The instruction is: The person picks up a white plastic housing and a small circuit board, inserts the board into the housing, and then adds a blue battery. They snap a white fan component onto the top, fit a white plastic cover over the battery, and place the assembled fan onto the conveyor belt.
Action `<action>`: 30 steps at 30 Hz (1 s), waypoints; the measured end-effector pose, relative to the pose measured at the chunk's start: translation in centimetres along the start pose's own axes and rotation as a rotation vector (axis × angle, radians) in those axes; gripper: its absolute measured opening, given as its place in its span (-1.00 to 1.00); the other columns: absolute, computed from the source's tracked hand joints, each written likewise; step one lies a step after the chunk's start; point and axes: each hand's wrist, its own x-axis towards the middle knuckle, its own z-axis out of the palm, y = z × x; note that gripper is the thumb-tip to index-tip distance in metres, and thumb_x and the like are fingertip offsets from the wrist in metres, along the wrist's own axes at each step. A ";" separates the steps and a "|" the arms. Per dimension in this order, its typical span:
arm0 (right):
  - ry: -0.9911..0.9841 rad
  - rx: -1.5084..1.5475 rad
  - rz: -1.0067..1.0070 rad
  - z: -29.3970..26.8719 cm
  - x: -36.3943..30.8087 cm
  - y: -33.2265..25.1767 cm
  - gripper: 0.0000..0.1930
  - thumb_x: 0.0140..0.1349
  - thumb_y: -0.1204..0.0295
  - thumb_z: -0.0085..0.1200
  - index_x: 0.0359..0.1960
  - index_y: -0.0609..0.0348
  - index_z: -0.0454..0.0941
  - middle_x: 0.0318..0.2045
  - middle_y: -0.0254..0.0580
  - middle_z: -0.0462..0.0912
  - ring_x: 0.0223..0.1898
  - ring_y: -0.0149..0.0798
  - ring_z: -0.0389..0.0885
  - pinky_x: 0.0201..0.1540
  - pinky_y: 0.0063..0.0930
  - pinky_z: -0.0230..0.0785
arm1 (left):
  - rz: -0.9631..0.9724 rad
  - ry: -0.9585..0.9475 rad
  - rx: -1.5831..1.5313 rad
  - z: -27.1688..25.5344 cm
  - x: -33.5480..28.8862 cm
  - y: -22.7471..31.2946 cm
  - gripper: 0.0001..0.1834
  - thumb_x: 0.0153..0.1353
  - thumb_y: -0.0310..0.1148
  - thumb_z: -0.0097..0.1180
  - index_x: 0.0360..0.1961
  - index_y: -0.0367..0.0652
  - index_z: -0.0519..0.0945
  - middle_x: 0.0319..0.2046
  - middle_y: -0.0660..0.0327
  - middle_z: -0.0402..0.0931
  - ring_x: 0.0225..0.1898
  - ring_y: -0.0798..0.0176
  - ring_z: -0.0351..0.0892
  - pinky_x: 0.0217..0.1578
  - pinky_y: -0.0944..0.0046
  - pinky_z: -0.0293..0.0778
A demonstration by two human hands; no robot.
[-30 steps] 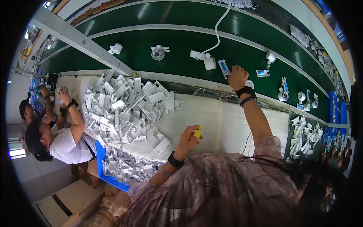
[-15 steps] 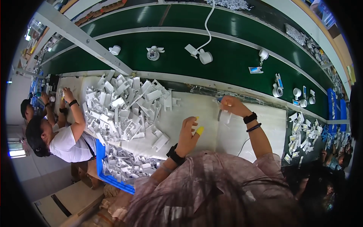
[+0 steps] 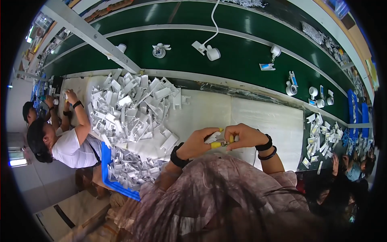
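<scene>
My left hand and my right hand are close together at the bench's near edge, in front of my chest. Yellow finger covers sit on the left thumb and a fingertip. Those left fingers close on a small white plastic part, partly hidden by the hand. The right thumb and fingertips pinch at something small beside it, with what looks like thin wire between the two hands. Its exact shape is too small and covered to make out. Black bands circle both wrists.
A big heap of white plastic brackets lies left on the pale bench, above a blue crate holding more. White lamp heads stand on the green belt. Small white parts lie right. A co-worker works at left.
My right hand has come from the far side of the bench back toward me. My left hand, open before, has closed on a white part, and both hands now meet.
</scene>
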 end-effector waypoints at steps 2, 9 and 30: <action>0.084 -0.149 0.014 1.1 0.0 -0.2 -0.80 0.06 0.44 0.30 -0.34 0.10 0.50 -0.61 -0.38 0.48 -0.55 -0.47 0.44 -0.48 -0.52 0.25 | 0.038 0.000 0.082 0.1 -0.3 -0.2 -0.52 0.13 -0.51 0.20 0.10 -0.26 0.41 -0.08 0.15 0.51 -0.10 0.36 0.49 -0.05 0.36 0.42; 0.820 -0.052 -0.033 5.2 0.8 0.3 -0.80 0.08 0.54 0.24 -0.23 0.21 0.55 -0.49 -0.19 0.58 -0.50 -0.22 0.55 -0.44 -0.49 0.37 | 0.012 0.287 -0.285 1.8 -0.1 -0.2 -0.72 0.41 -0.34 -0.15 0.03 -0.27 0.42 -0.38 0.32 0.51 -0.37 0.48 0.42 -0.35 0.47 0.34; 0.890 -0.555 -0.416 6.3 1.8 -0.6 -0.78 0.00 0.61 0.23 -0.27 0.15 0.61 -0.39 -0.20 0.61 -0.31 -0.07 0.54 -0.19 -0.28 0.38 | 0.032 0.316 -0.565 2.5 -0.6 -0.2 -0.66 0.23 -0.57 -0.18 0.05 -0.25 0.33 -0.29 0.15 0.49 -0.54 0.37 0.46 -0.58 0.37 0.47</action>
